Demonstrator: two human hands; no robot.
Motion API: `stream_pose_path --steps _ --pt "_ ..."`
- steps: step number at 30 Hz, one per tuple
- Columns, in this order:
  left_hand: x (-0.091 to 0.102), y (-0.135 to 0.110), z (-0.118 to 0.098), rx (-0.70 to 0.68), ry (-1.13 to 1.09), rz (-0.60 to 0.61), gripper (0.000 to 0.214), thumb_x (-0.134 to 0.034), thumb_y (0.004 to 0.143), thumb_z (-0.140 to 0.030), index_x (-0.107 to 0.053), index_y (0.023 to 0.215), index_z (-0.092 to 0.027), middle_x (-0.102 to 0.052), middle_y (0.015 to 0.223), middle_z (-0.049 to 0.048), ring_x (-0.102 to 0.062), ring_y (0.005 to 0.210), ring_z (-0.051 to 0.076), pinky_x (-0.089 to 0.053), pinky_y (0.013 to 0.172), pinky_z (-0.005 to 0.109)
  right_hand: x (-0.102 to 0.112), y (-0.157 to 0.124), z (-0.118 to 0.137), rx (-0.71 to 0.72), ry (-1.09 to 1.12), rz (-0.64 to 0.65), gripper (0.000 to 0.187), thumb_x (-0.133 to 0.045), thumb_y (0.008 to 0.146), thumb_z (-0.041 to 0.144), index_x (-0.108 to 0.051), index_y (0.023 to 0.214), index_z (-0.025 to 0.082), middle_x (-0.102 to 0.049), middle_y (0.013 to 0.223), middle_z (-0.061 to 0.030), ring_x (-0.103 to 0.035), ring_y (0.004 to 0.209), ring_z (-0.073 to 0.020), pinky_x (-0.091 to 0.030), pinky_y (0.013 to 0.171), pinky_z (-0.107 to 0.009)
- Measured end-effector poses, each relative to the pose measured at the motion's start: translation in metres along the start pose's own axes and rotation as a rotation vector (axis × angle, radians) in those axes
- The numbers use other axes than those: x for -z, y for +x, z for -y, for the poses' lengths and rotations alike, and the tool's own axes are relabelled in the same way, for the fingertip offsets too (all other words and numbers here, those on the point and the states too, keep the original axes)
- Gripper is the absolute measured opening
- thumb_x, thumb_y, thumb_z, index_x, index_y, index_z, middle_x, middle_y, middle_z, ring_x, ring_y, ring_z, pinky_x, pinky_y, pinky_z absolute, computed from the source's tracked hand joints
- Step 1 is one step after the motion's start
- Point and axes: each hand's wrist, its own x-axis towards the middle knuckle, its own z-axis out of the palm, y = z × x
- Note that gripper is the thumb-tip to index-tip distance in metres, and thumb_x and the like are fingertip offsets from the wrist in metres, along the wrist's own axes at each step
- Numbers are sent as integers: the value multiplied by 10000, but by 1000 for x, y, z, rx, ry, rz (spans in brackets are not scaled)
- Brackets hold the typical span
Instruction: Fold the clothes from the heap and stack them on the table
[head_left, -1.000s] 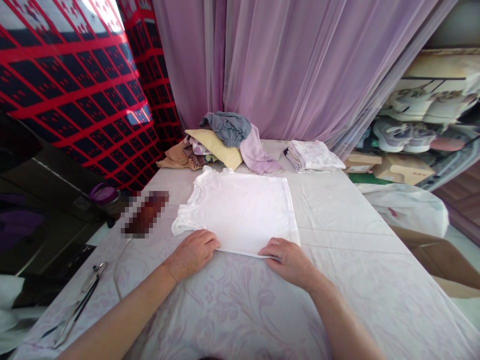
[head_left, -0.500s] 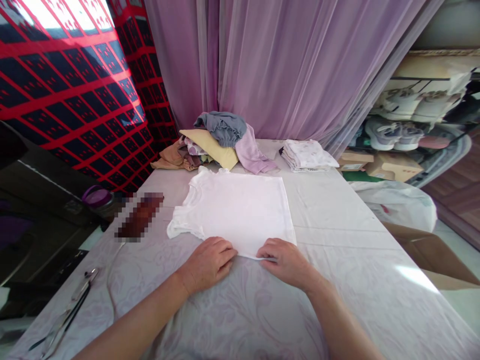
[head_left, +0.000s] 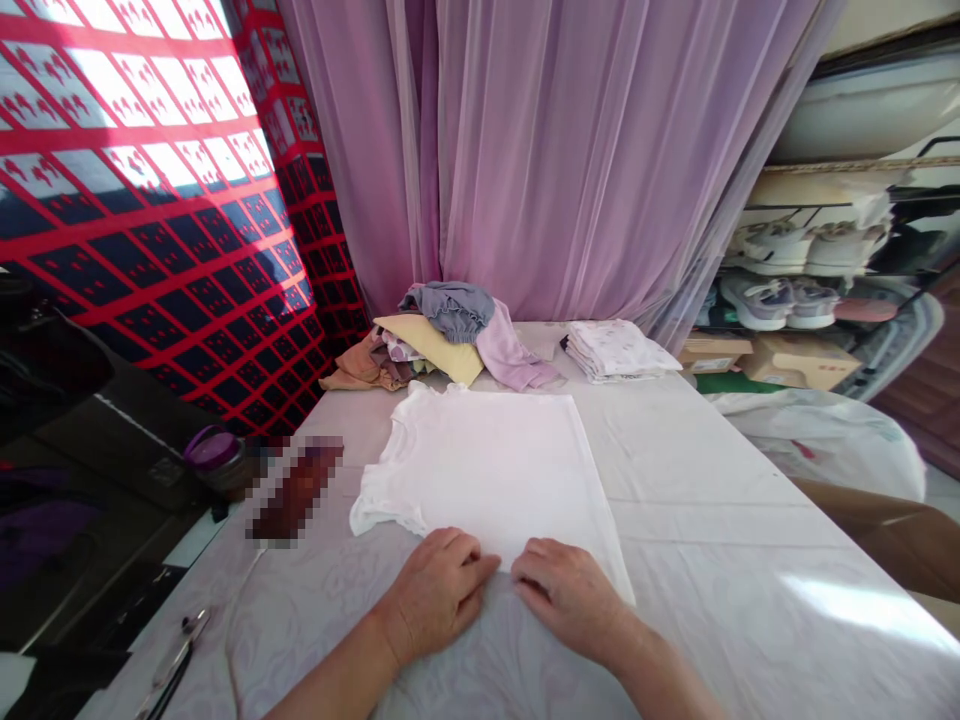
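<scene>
Shirt: white T-shirt (head_left: 487,460) lying flat on our patterned sheet (head_left: 720,520), its hem under our hands, crumpled sleeve (head_left: 382,512) poking out on the left.
Left hand (head_left: 439,595): open, palm down on the hem, not pinching anything we can see.
Right hand (head_left: 570,592): same deal, flat and open, right beside the left, at the hem's corner.
Nearby: clothes pile (head_left: 427,345) and folded stack (head_left: 615,350) sit at the far end of the table.
Risk: we reckon dragging our palms could bunch the cotton or skew the hem, and that loose sleeve could get folded under.
</scene>
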Motion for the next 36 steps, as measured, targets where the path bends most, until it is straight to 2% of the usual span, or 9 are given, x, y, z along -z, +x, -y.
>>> stream_pose_path --steps 8,12,16,20,28,33,36 --pt "0 -1 -1 -9 17 -14 366 -519 839 -143 -572 1192 -226 -591 946 57 -518 915 203 -443 833 359 5 0 -4 -108 23 0 134 -554 822 220 -627 709 222 -637 714 17 -572 685 -134 -332 630 -248" --pt "-2 -1 0 -36 41 -32 432 -517 836 -137 -546 1249 -259 -581 936 53 -518 881 196 -444 800 353 0 4 1 -221 -10 -57 166 -524 867 262 -616 733 226 -648 672 15 -580 637 -144 -299 584 -255" --pt "-4 -1 1 -44 58 -44 381 -522 840 -141 -593 1192 -268 -573 922 50 -511 878 194 -440 788 348 -3 7 8 -313 -50 -91 135 -564 849 275 -621 734 233 -663 670 10 -589 631 -151 -273 561 -258" --pt "-4 -1 2 -50 46 -50 374 -516 843 -135 -611 1182 -264 -578 933 51 -514 891 192 -441 808 350 3 5 8 -347 -7 -57 90 -588 825 263 -647 759 246 -670 672 25 -580 638 -139 -278 566 -244" --pt "-4 -2 5 -58 23 -33 393 -506 843 -135 -609 1201 -260 -589 977 65 -529 909 200 -456 828 376 27 -5 -10 -439 74 73 105 -574 779 223 -678 763 230 -672 695 23 -579 661 -129 -319 574 -233" --pt "-6 -2 6 -70 30 -49 402 -494 854 -136 -604 1217 -267 -590 976 64 -533 915 197 -460 831 378 19 4 6 -424 -9 -21 178 -546 847 335 -673 769 237 -682 720 2 -579 681 -148 -309 584 -256" --pt "-7 -3 6 -78 35 -62 392 -486 864 -145 -607 1217 -262 -594 971 65 -534 912 196 -465 820 372 12 9 14 -453 -43 -3 185 -562 841 364 -677 768 239 -690 730 -6 -580 679 -154 -282 571 -263"
